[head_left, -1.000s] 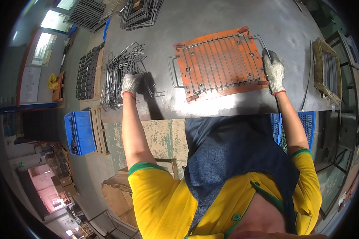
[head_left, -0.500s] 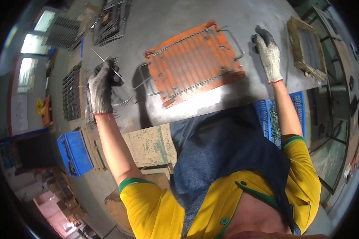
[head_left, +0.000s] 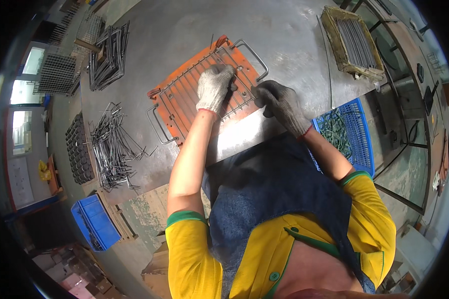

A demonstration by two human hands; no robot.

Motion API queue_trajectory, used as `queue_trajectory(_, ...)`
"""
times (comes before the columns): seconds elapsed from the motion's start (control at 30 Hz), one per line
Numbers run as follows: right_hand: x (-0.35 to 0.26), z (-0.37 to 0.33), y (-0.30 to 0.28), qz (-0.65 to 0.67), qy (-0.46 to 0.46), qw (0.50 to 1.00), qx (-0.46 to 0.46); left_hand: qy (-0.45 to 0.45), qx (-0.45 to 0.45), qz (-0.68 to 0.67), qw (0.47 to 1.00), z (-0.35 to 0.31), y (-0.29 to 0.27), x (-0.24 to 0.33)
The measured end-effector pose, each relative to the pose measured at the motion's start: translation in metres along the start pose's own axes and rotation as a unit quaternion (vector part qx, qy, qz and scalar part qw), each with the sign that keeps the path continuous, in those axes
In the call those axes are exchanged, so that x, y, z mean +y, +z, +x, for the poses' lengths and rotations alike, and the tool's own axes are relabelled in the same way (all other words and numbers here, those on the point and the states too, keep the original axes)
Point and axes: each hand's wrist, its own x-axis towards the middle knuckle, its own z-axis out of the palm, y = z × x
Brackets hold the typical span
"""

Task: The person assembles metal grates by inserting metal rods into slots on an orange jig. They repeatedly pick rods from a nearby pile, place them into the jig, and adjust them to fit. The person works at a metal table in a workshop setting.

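An orange jig plate lies tilted on the metal table, with parallel wire rods set in a frame across it. Bent wire handles stick out at its left and right. My left hand, in a white and grey work glove, is over the middle of the jig, its fingers closed on a thin metal rod mostly hidden by the glove. My right hand, gloved too, is at the jig's right near edge, below the right handle. Its fingers are pinched together; what they hold is hidden.
A tangled pile of bent wire pieces lies at the table's left. Wire frames are stacked at the far left. A wooden box of straight rods sits at the far right. Blue crates stand below the table edge.
My left hand has moved right from beside the wire pile onto the jig. My right hand has come back from the table's right side to the jig's near right edge.
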Motion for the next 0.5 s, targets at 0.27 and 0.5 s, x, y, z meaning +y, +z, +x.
queue_trajectory(0.27, 0.033, 0.025, 0.005, -0.191, -0.037, 0.981, -0.024, 0.338, 0.123, 0.544, 0.758, 0.017, 0.007, -0.022)
queue_trajectory(0.5, 0.026, 0.011, -0.001, -0.307, -0.077, 0.949, -0.008, 0.393, 0.134, 0.617, 0.669, 0.028, 0.008, -0.038)
